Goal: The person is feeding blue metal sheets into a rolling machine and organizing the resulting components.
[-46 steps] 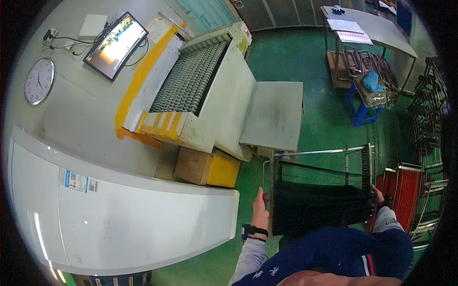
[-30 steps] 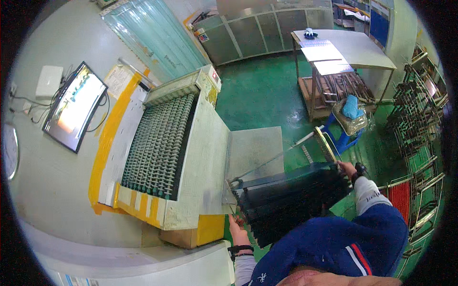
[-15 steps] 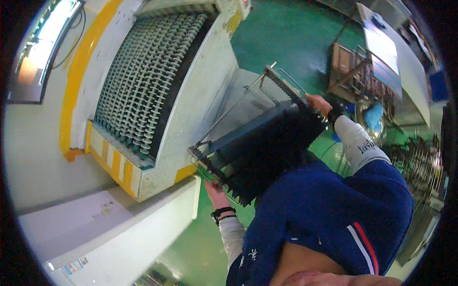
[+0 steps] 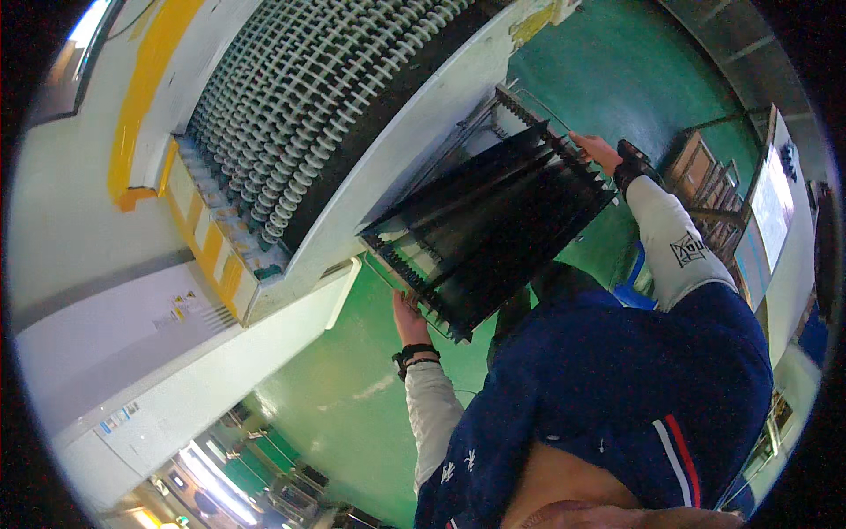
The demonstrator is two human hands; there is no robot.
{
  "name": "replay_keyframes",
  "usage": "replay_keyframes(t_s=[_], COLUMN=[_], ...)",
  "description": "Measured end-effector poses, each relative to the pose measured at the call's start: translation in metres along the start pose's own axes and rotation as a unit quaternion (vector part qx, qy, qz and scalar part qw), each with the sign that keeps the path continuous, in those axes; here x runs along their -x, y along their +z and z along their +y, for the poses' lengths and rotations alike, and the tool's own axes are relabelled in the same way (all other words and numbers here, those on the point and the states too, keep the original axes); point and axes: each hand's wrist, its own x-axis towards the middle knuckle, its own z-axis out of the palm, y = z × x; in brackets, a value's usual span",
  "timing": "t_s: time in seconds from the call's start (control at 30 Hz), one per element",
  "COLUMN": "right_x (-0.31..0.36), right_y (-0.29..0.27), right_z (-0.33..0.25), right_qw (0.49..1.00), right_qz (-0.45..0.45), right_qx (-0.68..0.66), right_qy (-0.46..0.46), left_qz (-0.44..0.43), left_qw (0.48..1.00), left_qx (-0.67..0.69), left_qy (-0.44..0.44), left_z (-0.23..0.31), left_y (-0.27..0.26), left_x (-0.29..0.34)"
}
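A black slotted rack (image 4: 401, 264) with toothed side rails hangs between my two hands in front of my body. Several thin dark panels (image 4: 529, 207) stand in its slots, leaning at differing angles. My left hand (image 4: 411, 319) is closed round the wire handle at the rack's near-left end. At the far-right end, my right hand (image 4: 597, 152) grips the other wire handle, fingers curled. The rack is slanted in view, its upper long side next to the white machine's side wall; whether they touch I cannot tell.
A white machine (image 4: 397, 123) with yellow trim stands at left, its bed filled with rows of ringed rollers (image 4: 308, 106). Below it is a white cabinet (image 4: 203, 353). A wooden crate (image 4: 701, 176) and a white-topped table (image 4: 775, 203) stand at right on the green floor (image 4: 335, 388).
The view has shifted, bringing the roller bed closer. The rack has turned so its slots and the panels inside show more from above. Both hands keep their hold on the handles.
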Motion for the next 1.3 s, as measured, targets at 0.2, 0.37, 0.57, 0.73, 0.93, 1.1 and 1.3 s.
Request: replay_keyframes(t_s=[0.2,0.37,0.57,0.73,0.93,1.1,1.3], right_x=[0.005,0.014,0.029,0.011,-0.002,-0.015,0.081], right_y=[0.008,0.079,0.178,0.197,0.194,0.196,0.182], right_z=[-0.089,-0.156,-0.178,-0.168,-0.167,-0.142,-0.232], right_qw=[0.977,0.858,0.806,0.824,0.771,0.755,0.68], right_qz=[0.165,0.113,-0.023,-0.111,-0.14,-0.09,-0.098], right_qx=[0.128,0.219,0.285,0.375,0.421,0.381,0.464], right_qy=[-0.037,-0.45,-0.518,-0.409,-0.456,-0.526,-0.559], left_qz=[0.037,0.062,0.123,0.15,0.19,0.169,0.159], left_qw=[0.997,0.994,0.986,0.985,0.98,0.982,0.977], left_qx=[-0.064,-0.073,-0.07,-0.027,0.046,0.062,0.081], left_qy=[0.013,0.057,0.09,0.075,0.037,0.049,0.115], left_z=[-0.004,-0.007,-0.004,-0.021,-0.06,-0.067,-0.028], left_y=[-0.024,-0.026,-0.052,-0.084,-0.119,-0.116,-0.063], left_x=[-0.009,0.001,0.027,0.06,0.089,0.097,0.101])
